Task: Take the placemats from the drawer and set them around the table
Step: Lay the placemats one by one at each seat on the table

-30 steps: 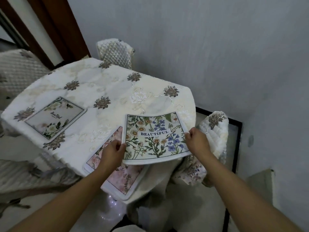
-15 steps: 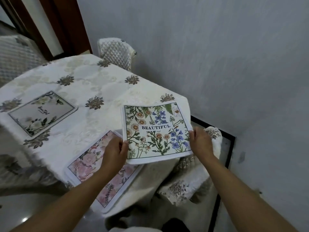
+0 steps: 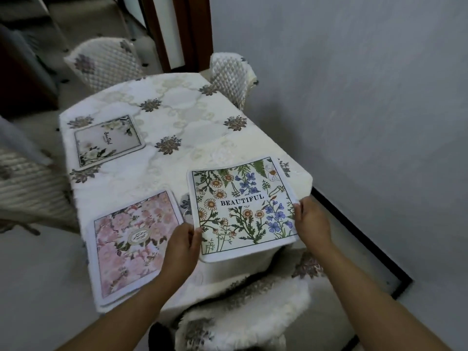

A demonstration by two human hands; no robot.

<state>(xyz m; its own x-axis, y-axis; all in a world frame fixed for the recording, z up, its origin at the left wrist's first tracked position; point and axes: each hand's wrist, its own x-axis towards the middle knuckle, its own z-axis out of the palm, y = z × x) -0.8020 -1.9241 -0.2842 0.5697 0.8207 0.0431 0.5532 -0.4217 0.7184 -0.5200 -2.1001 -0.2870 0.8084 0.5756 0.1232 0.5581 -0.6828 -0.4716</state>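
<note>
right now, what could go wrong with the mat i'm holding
1. The flowered mat, pinched at its sides by the left hand and right hand, sticks out past the table edge above the chair. Released here, it may slip off.
2. The pink mat lies at the near edge with the left forearm over its corner. A careless pull back could nudge it off.

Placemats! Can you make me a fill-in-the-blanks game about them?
The left hand and right hand grip the held placemat, printed with the word ____.
The lying placemat beside the left hand shows ____ blossoms.
The printed flowers nearest the right hand are ____.
Missing words: BEAUTIFUL, pink, blue.
</note>
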